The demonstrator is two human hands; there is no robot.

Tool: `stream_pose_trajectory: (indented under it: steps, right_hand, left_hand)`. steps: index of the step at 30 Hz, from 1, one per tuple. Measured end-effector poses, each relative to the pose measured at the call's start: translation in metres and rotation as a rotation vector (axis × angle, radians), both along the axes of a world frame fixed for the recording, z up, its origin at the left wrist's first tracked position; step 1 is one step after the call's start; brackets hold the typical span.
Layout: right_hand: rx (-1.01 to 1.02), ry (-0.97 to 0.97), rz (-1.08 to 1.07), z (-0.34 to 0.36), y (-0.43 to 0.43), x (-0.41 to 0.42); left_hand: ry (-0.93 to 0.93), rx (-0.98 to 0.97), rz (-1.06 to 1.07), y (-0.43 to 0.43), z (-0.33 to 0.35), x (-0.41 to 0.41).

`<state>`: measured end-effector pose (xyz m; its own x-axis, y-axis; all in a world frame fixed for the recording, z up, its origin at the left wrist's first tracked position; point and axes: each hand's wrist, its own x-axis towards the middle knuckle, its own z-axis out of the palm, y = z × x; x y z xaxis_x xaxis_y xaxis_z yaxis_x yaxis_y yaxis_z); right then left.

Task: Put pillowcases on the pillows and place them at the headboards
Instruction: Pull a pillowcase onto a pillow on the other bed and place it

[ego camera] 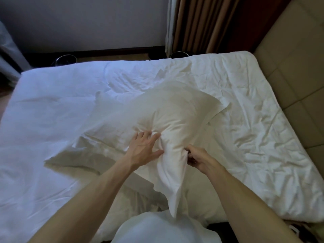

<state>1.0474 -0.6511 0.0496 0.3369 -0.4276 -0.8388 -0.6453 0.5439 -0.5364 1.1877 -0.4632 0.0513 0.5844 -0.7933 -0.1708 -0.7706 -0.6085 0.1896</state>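
I'm looking down on a white bed (245, 106) that fills most of the frame, and the pillow (168, 120) sits in the middle of it, already inside a white pillowcase (172, 172) whose loose end trails toward the bottom centre. My left hand (143, 149) is flat on the pillow's near side, fingers (140, 136) spread and pressing into the fabric so it puckers around the tips. My right hand (199, 159), just right of centre, is closed on a fold of the pillowcase, thumb and fingers pinching the cloth along its edge. A second flat piece of white cloth (78, 155) lies under the pillow toward the lower left. The padded beige headboard (298, 76) runs down the right edge, well apart from the pillow. Brown curtains (201, 23) hang at upper centre.
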Motion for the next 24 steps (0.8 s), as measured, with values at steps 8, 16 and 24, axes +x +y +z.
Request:
stream_pose_trajectory:
  steps: [8, 16, 24]
  right_hand:
    - [-0.183, -0.086, 0.079, 0.034, -0.014, 0.017]
    - [-0.508, -0.157, 0.333, 0.146, -0.073, 0.08]
    - [-0.991, -0.062, 0.884, 0.261, -0.112, 0.086]
  left_hand:
    - [0.107, -0.083, 0.13, -0.004, 0.011, -0.006]
    - [0.532, -0.336, 0.363, -0.049, 0.07, -0.026]
    - [0.933, -0.446, 0.165, -0.123, 0.11, -0.101]
